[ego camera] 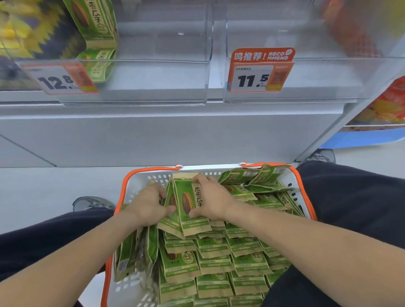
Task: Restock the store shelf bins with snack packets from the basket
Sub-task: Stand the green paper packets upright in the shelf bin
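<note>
Both hands work inside the basket (135, 173), which sits on the floor between the person's knees. The left hand (148, 205) and right hand (212, 200) flank a small stack of snack packets (186, 205); the fingers of each hand curl round the stack's side edges, thumbs on the front face. The stack stands between the two sets of fingers, its long axis running away from the person and slightly upward. Neither hand is nearer; the grip is shared. The target bin (159, 58) lies well above and ahead of the fingers, holding only a few green packets (98, 21) at its left side. Judged step: lifting the stack towards that bin.
</note>
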Tool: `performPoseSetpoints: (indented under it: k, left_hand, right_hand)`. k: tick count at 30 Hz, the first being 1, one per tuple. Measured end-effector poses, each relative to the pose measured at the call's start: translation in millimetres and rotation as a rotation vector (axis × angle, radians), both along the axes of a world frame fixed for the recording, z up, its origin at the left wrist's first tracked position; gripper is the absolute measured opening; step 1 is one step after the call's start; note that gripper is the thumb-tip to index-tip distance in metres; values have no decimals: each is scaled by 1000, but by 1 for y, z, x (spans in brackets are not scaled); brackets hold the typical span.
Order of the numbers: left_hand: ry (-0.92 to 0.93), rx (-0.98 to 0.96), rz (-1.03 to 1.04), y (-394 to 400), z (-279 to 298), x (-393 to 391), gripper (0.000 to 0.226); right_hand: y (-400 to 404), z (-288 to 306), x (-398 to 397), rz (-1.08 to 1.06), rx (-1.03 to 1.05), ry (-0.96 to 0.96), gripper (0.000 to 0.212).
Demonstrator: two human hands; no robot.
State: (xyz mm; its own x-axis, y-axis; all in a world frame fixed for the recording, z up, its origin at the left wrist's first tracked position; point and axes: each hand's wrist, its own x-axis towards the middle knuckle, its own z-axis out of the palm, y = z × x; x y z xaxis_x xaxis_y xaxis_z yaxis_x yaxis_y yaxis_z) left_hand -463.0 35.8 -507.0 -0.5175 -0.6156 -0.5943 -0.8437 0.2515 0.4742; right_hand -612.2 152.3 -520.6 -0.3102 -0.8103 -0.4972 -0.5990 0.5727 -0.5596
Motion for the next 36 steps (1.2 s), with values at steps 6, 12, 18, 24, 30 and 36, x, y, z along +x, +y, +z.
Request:
performPoseSetpoints:
  k: [6, 12, 18, 24, 30, 36]
  left_hand:
    - [268, 306, 416, -13, 45, -1, 44]
    - [366, 549, 240, -48, 134, 2, 50]
    - [460, 594, 184, -77, 181, 5, 73]
    - [635, 670, 164, -80, 188, -7, 81]
    - [666, 338, 14, -72, 185, -19, 80]
    - [748, 203, -31, -78, 180, -27, 53]
  right_hand:
    - [-15, 21, 2, -219, -210, -205, 94]
    - [-35, 71, -11, -391, -402, -423, 102]
    - [-39, 113, -24, -447, -433, -696, 79]
    - [-46, 122, -25, -451, -499, -724, 66]
    - [-54, 122, -22, -396, -594, -487, 91]
    - [-55, 133, -18, -286, -609, -376, 77]
